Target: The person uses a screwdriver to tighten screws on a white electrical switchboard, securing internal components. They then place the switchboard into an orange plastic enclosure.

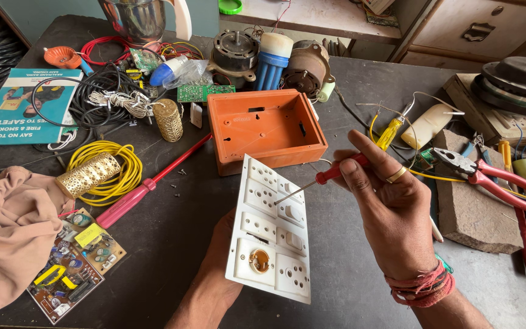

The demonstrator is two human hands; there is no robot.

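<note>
The left hand (223,259) props a white switch plate (271,228) from behind; the right hand (391,210) pinches a red-handled screwdriver (324,178), tip on the plate. An orange box (263,128) sits at twelve o'clock.

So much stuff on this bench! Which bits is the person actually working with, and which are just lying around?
In use:
- white switch plate, held by the left hand
- small red-handled screwdriver, in the right hand, tip on the plate

Lying about:
- orange box
- long pink screwdriver
- red-handled pliers
- yellow wire coil
- circuit board
- motors
</note>
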